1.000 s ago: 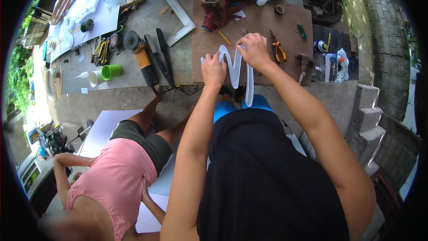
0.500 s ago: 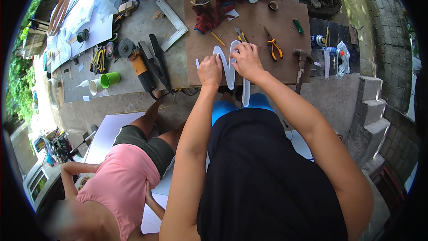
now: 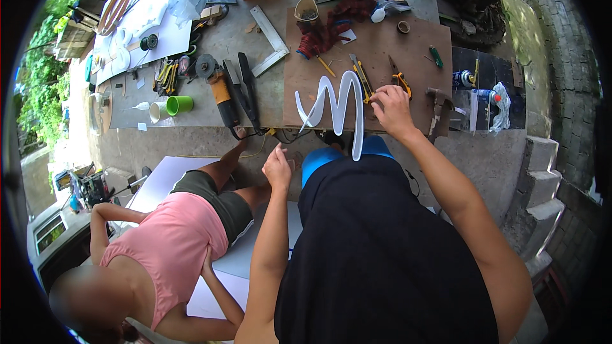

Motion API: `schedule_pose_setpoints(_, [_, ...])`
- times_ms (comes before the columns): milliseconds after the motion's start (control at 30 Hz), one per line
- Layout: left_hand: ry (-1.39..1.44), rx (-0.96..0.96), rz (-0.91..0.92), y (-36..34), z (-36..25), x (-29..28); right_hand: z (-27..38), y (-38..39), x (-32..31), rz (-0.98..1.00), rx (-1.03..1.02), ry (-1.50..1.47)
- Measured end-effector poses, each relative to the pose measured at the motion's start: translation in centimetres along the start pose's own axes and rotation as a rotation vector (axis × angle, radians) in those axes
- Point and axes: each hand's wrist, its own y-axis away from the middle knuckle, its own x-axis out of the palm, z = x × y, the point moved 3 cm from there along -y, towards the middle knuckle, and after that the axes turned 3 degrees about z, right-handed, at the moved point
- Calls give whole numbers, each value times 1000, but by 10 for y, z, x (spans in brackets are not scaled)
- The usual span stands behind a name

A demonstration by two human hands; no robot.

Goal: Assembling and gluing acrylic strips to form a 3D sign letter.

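Observation:
A white strip bent into a letter-like zigzag point(image 3: 340, 114) stands on the brown board point(image 3: 306, 57), its lower right end hanging past the near edge. Neither hand touches it. My left hand point(image 3: 277, 167) is off the table, below and left of the strip, fingers curled with one pointing up; anything inside is too small to make out. Over the board's near right part is my right hand point(image 3: 393, 111), fingers bent and apart. It lies just below orange-handled pliers point(image 3: 400, 78); whether it touches them I cannot tell. A yellow utility knife point(image 3: 361, 78) lies between the strip and the pliers.
A hammer point(image 3: 437, 105) lies at the board's right edge. Leftward are an angle grinder point(image 3: 220, 92), a green cup point(image 3: 180, 104) and a metal square point(image 3: 273, 41). Red gloves point(image 3: 347, 7) lie at the back. A person in a pink top point(image 3: 169, 242) is at my left.
Both hands have let go of the white strip. My left hand has drawn back toward me, off the table; my right hand has moved right, toward the pliers. The view has shifted slightly.

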Motion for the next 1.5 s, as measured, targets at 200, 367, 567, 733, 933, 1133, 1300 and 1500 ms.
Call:
schedule_pose_setpoints(200, [116,-354,261,42,106,20,-15,44,-17,1,60,-77])
schedule_pose_setpoints(367, [128,-385,347,57,119,40,-23,67,-17,29,97,-120])
schedule_pose_setpoints(567, [122,-293,359,41,57,40,-33,82,-19,53,129,-157])
schedule_pose_setpoints(733, [198,-242,340,35,51,43,-37,83,-25,45,100,-150])
schedule_pose_setpoints(933, [149,-199,292,42,64,48,-44,83,-30,40,116,-167])
schedule_pose_setpoints(1133, [153,-266,344,48,79,49,-48,89,-28,79,126,-182])
schedule_pose_setpoints(1300, [217,-293,341,51,77,48,-45,90,-23,120,133,-164])
schedule_pose_setpoints(1500, [233,-258,357,51,68,51,-47,89,-26,131,119,-142])
